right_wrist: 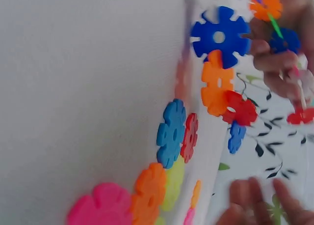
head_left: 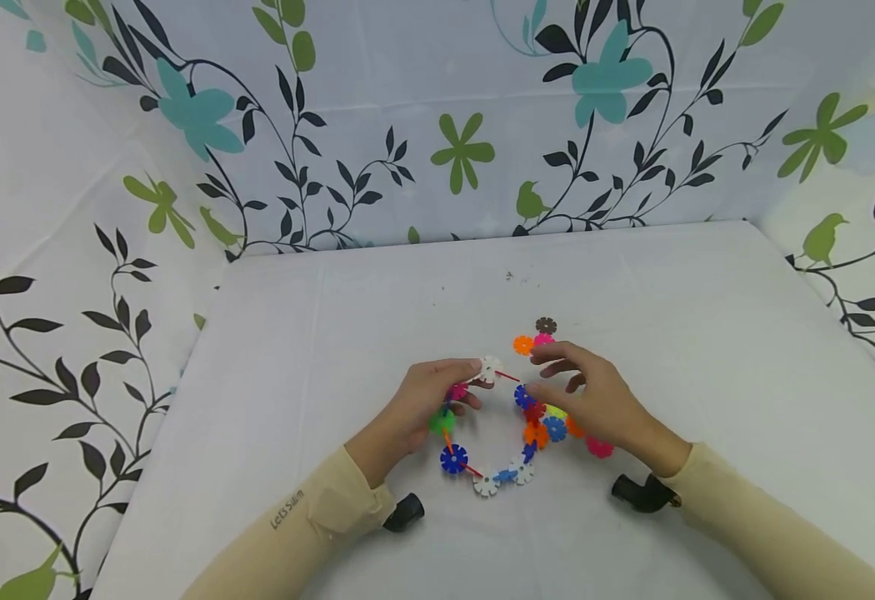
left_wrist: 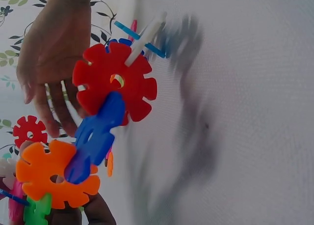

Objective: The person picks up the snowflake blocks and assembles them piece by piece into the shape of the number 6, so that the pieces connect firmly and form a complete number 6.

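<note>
My left hand (head_left: 426, 404) pinches a chain of slotted plastic flower discs near its white disc (head_left: 490, 368). The chain hangs in a loop, with a green disc (head_left: 442, 421) and a dark blue disc (head_left: 453, 459) on the left side and a white disc (head_left: 486, 485) at the bottom. Up its right side run an orange disc (head_left: 535, 435), a red one and a blue disc (head_left: 523, 396). My right hand (head_left: 595, 400) hovers beside that blue disc, fingers loosely bent and holding nothing. In the left wrist view its fingers (left_wrist: 59, 102) hang fairly straight behind a red disc (left_wrist: 115, 82).
Loose discs lie on the white table (head_left: 295, 375) under and beyond my right hand: a pink disc (head_left: 600, 447), a light blue disc (head_left: 555, 429), an orange disc (head_left: 523, 345) and a brown disc (head_left: 546, 325). Leaf-patterned cloth (head_left: 377, 100) stands behind the table.
</note>
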The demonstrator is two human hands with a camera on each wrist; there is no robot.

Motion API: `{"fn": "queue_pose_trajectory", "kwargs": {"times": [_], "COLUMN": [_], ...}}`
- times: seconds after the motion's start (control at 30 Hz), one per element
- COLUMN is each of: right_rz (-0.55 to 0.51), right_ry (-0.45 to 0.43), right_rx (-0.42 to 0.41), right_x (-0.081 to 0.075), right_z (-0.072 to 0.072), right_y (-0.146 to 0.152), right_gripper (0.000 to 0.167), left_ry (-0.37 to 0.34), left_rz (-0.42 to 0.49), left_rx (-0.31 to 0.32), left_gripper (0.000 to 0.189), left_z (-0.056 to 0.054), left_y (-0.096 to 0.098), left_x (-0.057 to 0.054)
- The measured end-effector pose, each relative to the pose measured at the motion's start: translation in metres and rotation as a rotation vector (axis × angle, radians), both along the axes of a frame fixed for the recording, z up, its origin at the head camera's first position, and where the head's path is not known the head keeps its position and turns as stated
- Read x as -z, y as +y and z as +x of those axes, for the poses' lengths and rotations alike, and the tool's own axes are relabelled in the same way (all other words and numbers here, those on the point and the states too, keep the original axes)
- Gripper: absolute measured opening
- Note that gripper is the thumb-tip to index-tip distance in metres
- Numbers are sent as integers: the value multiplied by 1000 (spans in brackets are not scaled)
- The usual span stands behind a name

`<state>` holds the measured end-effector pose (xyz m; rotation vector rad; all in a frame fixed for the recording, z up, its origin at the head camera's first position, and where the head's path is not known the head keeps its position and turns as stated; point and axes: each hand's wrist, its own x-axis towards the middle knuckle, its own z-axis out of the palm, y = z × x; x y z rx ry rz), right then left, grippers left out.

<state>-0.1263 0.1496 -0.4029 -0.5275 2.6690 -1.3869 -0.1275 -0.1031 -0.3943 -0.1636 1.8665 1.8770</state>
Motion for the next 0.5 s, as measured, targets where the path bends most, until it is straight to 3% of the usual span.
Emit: {"fn": "queue_pose_trajectory", "kwargs": {"times": [0.1, 0.2, 0.5], "right_rz": [8, 5, 13], "right_ry": [-178, -275, -333], "right_rx": [14, 4, -40], "right_x": [1, 2, 7], "right_z": [-2, -4, -5], "right_y": [5, 8, 10], "right_gripper": [56, 58, 59], "left_ry": [-12, -17, -37], "left_rz": [-5, -3, -18], "left_rx": [1, 0, -8], "left_gripper": [37, 38, 39], "left_z": [-2, -3, -4], "left_y": [-2, -3, -1], "left_x": [0, -1, -1]}}
